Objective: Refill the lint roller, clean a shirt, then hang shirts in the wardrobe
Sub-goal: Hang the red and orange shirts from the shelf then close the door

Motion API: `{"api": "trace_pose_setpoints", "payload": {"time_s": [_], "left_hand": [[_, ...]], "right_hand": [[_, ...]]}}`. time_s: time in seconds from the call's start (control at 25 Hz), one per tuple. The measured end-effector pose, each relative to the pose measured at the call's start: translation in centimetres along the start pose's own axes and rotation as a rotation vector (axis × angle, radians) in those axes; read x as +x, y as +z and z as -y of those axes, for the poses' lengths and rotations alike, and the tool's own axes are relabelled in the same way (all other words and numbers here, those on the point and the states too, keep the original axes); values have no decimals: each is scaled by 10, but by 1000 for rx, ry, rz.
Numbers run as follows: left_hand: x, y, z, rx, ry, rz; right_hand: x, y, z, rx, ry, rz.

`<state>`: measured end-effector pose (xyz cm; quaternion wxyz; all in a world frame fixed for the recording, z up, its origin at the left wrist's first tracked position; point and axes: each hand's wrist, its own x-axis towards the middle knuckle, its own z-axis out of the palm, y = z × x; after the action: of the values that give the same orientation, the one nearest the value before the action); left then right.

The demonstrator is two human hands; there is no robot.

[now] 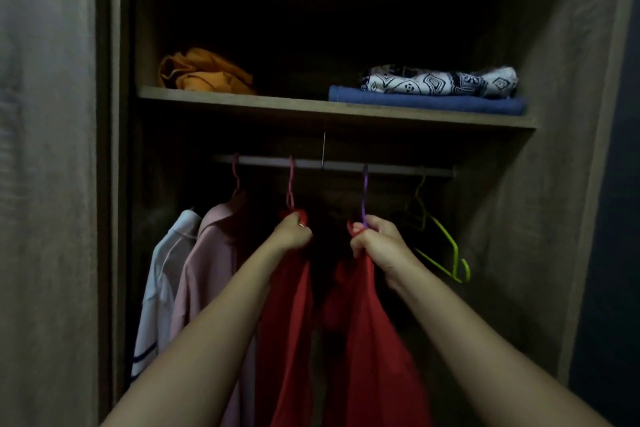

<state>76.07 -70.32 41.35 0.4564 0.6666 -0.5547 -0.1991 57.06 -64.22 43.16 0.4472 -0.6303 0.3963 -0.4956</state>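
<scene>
The left hand (292, 232) and the right hand (375, 241) are raised side by side with a dark gap between them, each clenched on the neck of a garment. The left hand grips the collar of a red shirt (287, 322) just under a pink hanger (290, 184). The right hand pinches the collar of a second red shirt (374, 340) together with the stem of a purple hanger (364, 194). Both shirts hang straight down from the fists along the forearms; lower down the two come close, and I cannot tell whether they touch.

Directly above each hand its hook rises to the wardrobe rail (391, 170), which runs left to right across the reach. Both hooks appear to sit over it, so the hanging looks nearly done. Any coming move is probably a slide along the rail's long axis or a simple release.

Just right of the right hand an empty green hanger (446, 246) hangs tilted, so that hand is the nearer to it. Left of the left hand hang a pink shirt (207, 270) and, beyond it, a white shirt (162, 270).

Above the rail a shelf (242, 103) carries a crumpled orange cloth (204, 73) up and to the left. Up and to the right, a patterned folded cloth (440, 80) lies on a blue folded cloth (426, 102).
</scene>
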Motion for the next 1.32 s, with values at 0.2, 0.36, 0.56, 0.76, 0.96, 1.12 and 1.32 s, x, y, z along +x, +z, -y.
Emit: {"api": "trace_pose_setpoints", "payload": {"time_s": [0.2,0.36,0.56,0.76,0.96,1.12,1.32], "left_hand": [[-30,-8,-19,119,107,-23],[-36,-11,-19,109,142,13],[-39,-16,-12,189,187,20],[-34,-66,3,347,350,-391],[-22,-106,35,981,-38,-421],[-13,-74,45,893,24,-364],[-8,-79,56,890,147,-384]], "right_hand": [[52,4,19,-118,-43,1],[85,9,17,-252,-41,7],[103,15,-13,-282,-43,8],[114,8,-17,-618,-66,-11],[74,56,-2,-964,-852,143],[65,86,-18,-1125,-691,512],[61,78,-24,-1320,-676,517]]}}
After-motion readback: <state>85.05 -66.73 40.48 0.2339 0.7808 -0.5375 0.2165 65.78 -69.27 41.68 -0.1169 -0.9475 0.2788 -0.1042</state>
